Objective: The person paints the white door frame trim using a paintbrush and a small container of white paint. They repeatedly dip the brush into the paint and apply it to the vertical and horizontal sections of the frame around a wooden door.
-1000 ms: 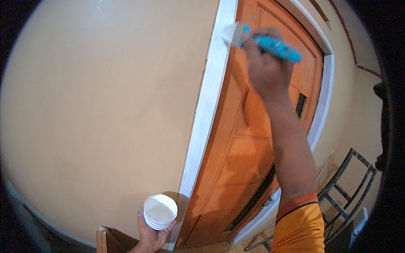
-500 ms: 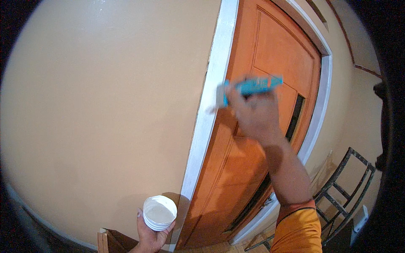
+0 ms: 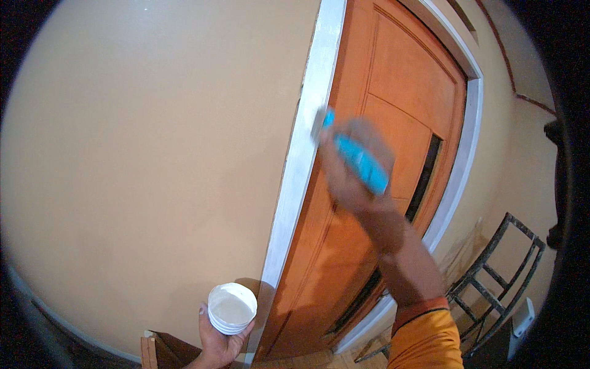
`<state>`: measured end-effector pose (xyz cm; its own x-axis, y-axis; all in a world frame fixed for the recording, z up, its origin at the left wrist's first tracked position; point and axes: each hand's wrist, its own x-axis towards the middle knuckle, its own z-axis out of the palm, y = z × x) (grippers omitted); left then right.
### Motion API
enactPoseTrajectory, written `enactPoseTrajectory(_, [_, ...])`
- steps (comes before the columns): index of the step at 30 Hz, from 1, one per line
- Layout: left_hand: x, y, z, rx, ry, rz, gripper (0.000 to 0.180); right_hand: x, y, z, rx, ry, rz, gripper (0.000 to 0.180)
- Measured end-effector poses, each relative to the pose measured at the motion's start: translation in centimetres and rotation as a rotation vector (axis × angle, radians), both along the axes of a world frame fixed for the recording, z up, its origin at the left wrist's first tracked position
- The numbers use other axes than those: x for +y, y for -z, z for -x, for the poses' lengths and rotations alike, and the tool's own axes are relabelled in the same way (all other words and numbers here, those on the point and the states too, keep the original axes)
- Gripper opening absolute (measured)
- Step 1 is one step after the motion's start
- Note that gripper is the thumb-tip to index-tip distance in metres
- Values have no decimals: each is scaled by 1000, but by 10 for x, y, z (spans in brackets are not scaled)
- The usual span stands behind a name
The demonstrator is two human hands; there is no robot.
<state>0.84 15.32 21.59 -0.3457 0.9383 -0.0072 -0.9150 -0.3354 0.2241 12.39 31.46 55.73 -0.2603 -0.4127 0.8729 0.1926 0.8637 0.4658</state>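
Note:
My right hand [image 3: 356, 163] is closed round the turquoise handle of a paintbrush [image 3: 362, 163], blurred by motion. The brush's bristles meet the white door frame [image 3: 304, 144] on its left upright. Low in the view, my left hand [image 3: 222, 345] holds up a white ribbed tub [image 3: 232, 309] from below, its open top facing me. Whitish paint [image 3: 231, 309] lies inside the tub. Behind my right arm stands an orange-brown panelled door [image 3: 412, 80] with narrow dark panes.
A beige wall [image 3: 153, 154] fills the left side. At the lower right leans a dark, paint-spotted metal frame [image 3: 491, 277], beside a small white object [image 3: 523, 318]. A brown wooden piece [image 3: 161, 350] stands at the lower left, near my left forearm.
The paintbrush has swung from nearly level to a slant, its handle end now lower. My right hand has shifted slightly left. My left hand and the tub have barely moved.

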Motion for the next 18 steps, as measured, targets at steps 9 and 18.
enactPoseTrajectory(9, [0,-3,3,1,15,1,67,-30,140,-51,-605,114,410,10])
enactPoseTrajectory(18, [-2,-3,3,-39,27,2,70,-8,24,-8,-117,-226,558,8])
